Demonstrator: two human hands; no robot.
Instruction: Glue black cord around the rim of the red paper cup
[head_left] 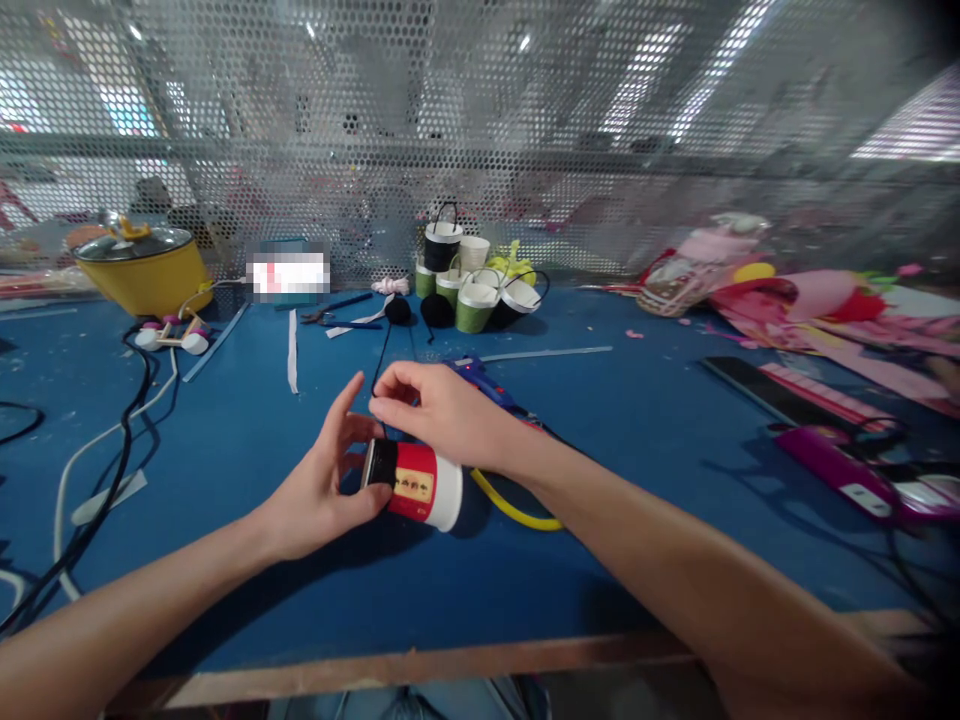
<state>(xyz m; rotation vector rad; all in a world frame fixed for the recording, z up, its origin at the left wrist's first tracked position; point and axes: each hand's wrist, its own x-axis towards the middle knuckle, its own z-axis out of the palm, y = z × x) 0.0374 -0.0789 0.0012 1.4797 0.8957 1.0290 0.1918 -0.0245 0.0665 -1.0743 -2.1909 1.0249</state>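
My left hand (330,480) grips a paper cup (420,484) lying on its side. The cup is red and white with a cream label, and black yarn is wound around its left end. Above the cup, the fingers of my right hand (420,400) are pinched on a strand of black yarn (380,360). That strand runs back across the table to a black yarn ball (397,311). A second black ball (437,311) sits to its right. Just beyond my right wrist lies a blue glue gun (484,382), partly hidden.
Several yarn-wrapped cups (477,302) with handles stand at the back by the perforated metal screen (375,150). Pliers (322,316) lie left of the yarn balls. A yellow pot (146,275) and cables (124,440) occupy the left; pink felt pieces (817,310) and a purple tool (832,472) the right.
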